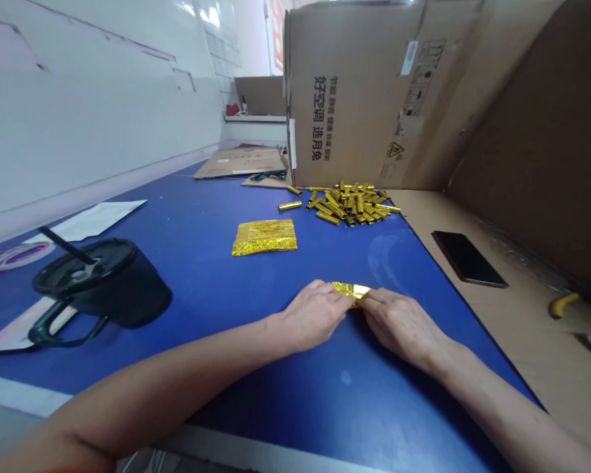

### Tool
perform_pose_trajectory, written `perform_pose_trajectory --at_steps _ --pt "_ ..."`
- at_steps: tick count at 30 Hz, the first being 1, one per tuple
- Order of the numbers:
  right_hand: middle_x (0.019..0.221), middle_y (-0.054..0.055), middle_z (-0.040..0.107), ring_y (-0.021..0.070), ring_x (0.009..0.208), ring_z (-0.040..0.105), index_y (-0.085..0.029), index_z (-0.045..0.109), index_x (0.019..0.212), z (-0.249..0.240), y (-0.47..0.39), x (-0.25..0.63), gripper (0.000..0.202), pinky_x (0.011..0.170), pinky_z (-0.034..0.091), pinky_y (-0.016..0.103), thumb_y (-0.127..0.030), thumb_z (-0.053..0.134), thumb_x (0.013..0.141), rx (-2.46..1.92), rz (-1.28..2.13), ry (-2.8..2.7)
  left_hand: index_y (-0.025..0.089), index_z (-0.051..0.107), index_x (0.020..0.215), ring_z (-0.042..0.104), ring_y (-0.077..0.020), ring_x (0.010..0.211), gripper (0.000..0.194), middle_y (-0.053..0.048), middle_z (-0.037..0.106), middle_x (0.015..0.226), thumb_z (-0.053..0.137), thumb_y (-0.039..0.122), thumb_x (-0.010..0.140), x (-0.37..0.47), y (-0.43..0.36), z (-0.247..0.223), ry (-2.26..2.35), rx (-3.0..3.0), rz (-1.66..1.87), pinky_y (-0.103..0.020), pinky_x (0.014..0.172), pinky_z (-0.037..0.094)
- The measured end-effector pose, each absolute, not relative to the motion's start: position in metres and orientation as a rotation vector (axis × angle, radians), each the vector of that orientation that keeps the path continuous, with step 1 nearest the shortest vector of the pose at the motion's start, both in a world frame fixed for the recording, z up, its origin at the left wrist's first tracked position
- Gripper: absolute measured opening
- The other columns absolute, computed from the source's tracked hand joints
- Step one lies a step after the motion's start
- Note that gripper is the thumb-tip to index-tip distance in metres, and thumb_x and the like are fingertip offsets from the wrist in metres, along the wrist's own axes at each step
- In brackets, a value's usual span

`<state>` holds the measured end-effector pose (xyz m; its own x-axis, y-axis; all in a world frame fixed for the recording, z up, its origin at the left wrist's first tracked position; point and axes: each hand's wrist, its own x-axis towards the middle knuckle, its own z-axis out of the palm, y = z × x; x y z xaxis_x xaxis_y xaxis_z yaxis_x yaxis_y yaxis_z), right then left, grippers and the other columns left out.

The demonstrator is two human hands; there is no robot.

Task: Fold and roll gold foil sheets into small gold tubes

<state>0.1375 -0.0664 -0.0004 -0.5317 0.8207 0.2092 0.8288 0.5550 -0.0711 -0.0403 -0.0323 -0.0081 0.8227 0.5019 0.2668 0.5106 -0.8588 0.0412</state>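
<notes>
A piece of shiny gold foil (343,288) lies on the blue tabletop between my two hands. My left hand (318,312) is closed on its left end, fingertips pressed down. The fingers of my right hand (398,322) pinch the right end, close beside the left fingers. Much of the foil is hidden beneath the fingers. Beyond my left hand rests a flat stack of gold foil sheets (264,236). Farther back a heap of small rolled gold foil tubes (352,205) is piled up, and a single gold tube (289,205) lies to its left.
A dark lidded mug (123,282) with a straw stands at the left, near white paper (91,220) and a roll of tape (22,255). A large cardboard box (359,98) rises behind the heap. On cardboard at the right lies a phone (467,257).
</notes>
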Motion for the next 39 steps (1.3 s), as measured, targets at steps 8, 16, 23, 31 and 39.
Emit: perform_pose_trajectory --at_steps 8,16,23,31,39 --pt "0.075 0.005 0.062 0.0161 0.070 0.056 -0.018 0.058 0.078 -0.001 -0.061 0.146 0.020 0.066 0.042 0.027 -0.019 0.038 0.081 -1.435 0.327 -2.295 0.017 0.056 0.090 0.053 -0.0148 0.075 0.019 -0.003 0.059 0.078 0.038 0.016 0.083 -0.040 -0.027 -0.016 -1.052 -3.038 -0.587 -0.025 0.069 0.040" --pt "0.081 0.001 0.065 0.0153 0.074 0.058 -0.020 0.063 0.087 0.003 -0.056 0.151 0.023 0.068 0.043 0.024 -0.026 0.043 0.078 -1.465 0.811 -2.038 0.020 0.060 0.087 0.054 -0.0139 0.078 0.018 -0.001 0.060 0.082 0.043 0.018 0.079 -0.038 -0.021 -0.010 -1.509 -3.179 -0.805 -0.024 0.072 0.040" --pt "0.060 -0.001 0.060 0.0117 0.055 0.052 -0.017 0.060 0.072 -0.006 -0.049 0.150 0.017 0.052 0.038 0.022 -0.026 0.046 0.073 -1.581 0.766 -1.906 0.020 0.060 0.081 0.054 -0.0118 0.067 0.019 0.002 0.061 0.073 0.042 0.015 0.074 -0.038 -0.019 -0.006 -1.669 -3.246 -0.777 -0.021 0.061 0.039" --pt "0.062 0.000 0.061 0.0144 0.059 0.054 -0.020 0.060 0.066 0.000 -0.049 0.141 0.015 0.054 0.037 0.024 -0.020 0.045 0.069 -1.785 0.504 -2.042 0.019 0.059 0.077 0.054 -0.0144 0.069 0.014 -0.001 0.058 0.076 0.046 0.023 0.075 -0.036 -0.018 -0.008 -1.684 -3.055 -0.595 -0.024 0.062 0.041" --pt "0.069 0.002 0.062 0.0154 0.065 0.055 -0.020 0.061 0.066 -0.001 -0.048 0.139 0.018 0.060 0.038 0.025 -0.019 0.044 0.070 -1.793 0.409 -2.113 0.020 0.056 0.080 0.054 -0.0154 0.069 0.013 -0.001 0.057 0.077 0.046 0.028 0.077 -0.037 -0.021 -0.007 -1.646 -2.977 -0.475 -0.026 0.062 0.041"
